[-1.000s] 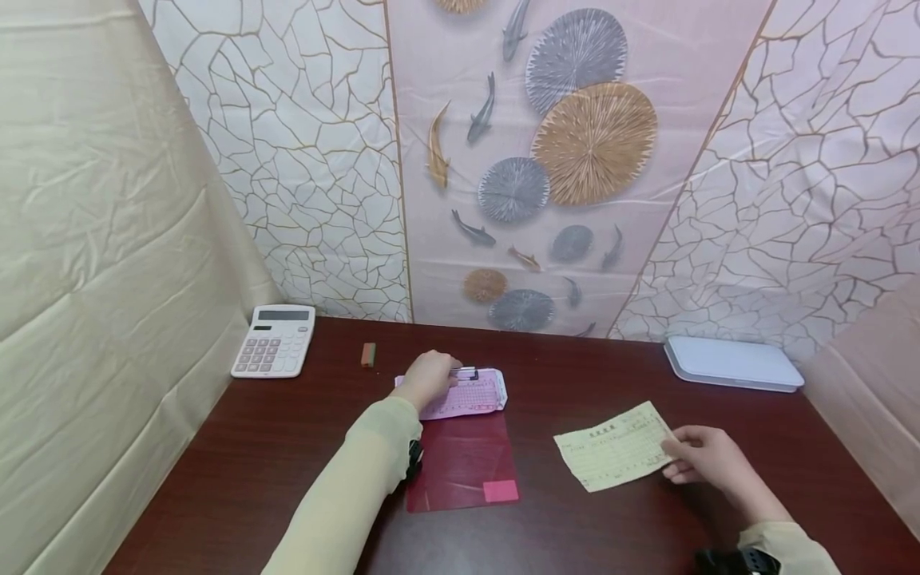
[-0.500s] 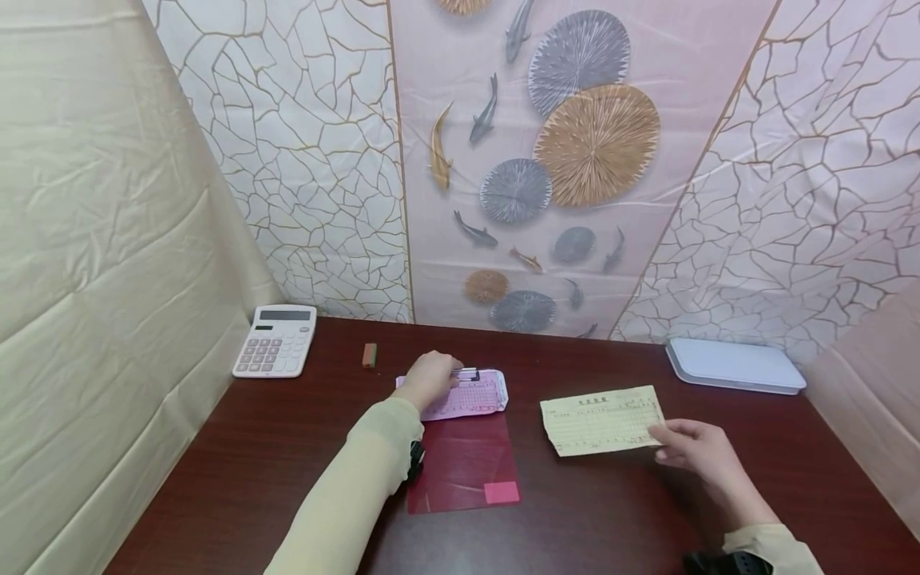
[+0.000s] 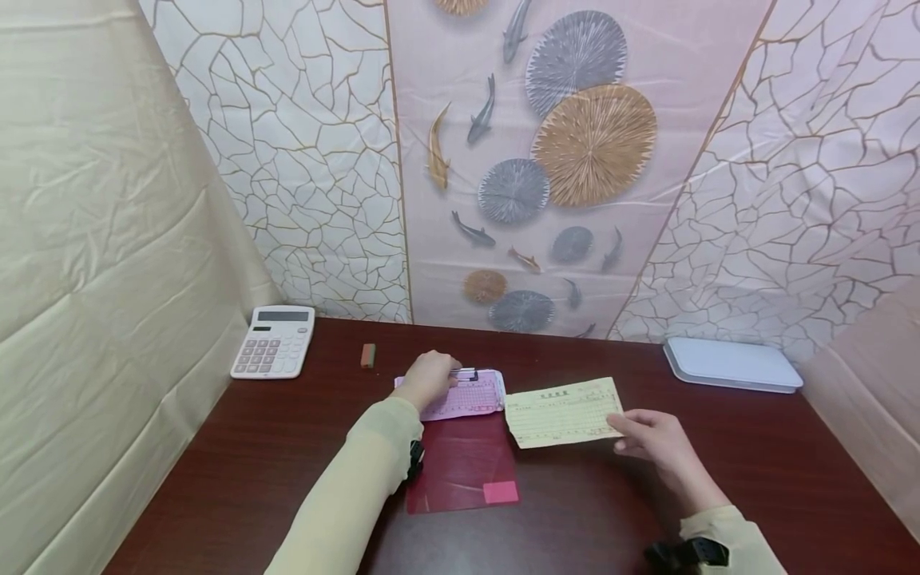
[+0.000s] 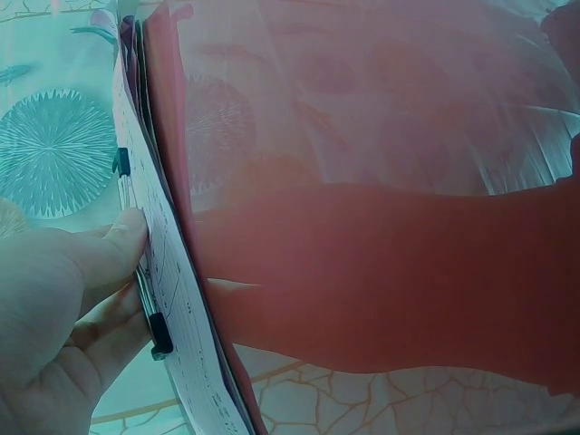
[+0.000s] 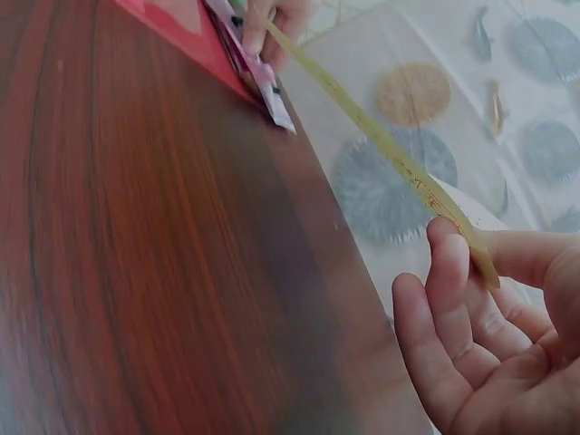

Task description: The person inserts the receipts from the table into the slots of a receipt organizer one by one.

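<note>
My left hand [image 3: 427, 378] grips the metal clip [image 4: 159, 335] of a see-through red clipboard [image 3: 463, 463], its thumb on the clip in the left wrist view. Under the clip lies a small stack of pink and white printed slips [image 3: 470, 399]. Between thumb and fingers, my right hand [image 3: 652, 439] pinches the right edge of a yellow printed receipt [image 3: 564, 414]. That receipt is raised off the table, its left edge close to the pink slips; in the right wrist view it appears nearly edge-on. My left fingers are partly hidden behind the clip.
A white calculator [image 3: 275, 342] stands at the back left. Right of it lies a small brown and green block [image 3: 368, 355]. A flat white case [image 3: 731, 364] sits at the back right. Patterned cloth walls enclose the dark wooden table [image 3: 575, 519].
My right hand has carried the yellow receipt leftward, close to the pink slips, and its tilt has levelled somewhat. My left hand has stayed on the clip.
</note>
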The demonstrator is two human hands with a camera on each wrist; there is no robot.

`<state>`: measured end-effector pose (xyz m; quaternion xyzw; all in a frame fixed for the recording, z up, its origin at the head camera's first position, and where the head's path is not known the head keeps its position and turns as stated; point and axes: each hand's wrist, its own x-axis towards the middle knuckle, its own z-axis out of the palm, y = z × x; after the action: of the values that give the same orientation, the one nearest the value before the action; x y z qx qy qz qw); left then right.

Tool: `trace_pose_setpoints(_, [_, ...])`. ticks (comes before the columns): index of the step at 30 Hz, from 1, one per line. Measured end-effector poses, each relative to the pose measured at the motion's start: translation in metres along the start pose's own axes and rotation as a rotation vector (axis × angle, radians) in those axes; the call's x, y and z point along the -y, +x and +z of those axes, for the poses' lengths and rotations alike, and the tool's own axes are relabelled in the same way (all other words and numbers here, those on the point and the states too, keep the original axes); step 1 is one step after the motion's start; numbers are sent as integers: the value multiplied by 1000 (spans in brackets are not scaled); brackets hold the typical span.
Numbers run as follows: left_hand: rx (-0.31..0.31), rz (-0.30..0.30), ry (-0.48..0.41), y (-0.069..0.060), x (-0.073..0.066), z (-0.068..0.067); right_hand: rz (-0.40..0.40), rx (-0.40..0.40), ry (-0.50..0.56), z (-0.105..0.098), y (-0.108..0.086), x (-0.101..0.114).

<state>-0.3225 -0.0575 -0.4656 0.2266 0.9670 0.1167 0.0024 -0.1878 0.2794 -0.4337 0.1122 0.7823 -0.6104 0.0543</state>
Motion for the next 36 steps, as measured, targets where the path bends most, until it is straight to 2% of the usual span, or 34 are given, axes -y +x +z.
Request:
trace_pose_setpoints(17, [13, -14, -13, 2, -2, -1, 8, 49, 113, 64, 15, 5])
trace_pose_setpoints(30, [58, -36, -19, 2, -6, -8, 50, 34, 142, 102, 25, 4])
trace_pose_setpoints(36, [66, -17, -35, 3, -3, -8, 72, 37, 184, 126, 32, 7])
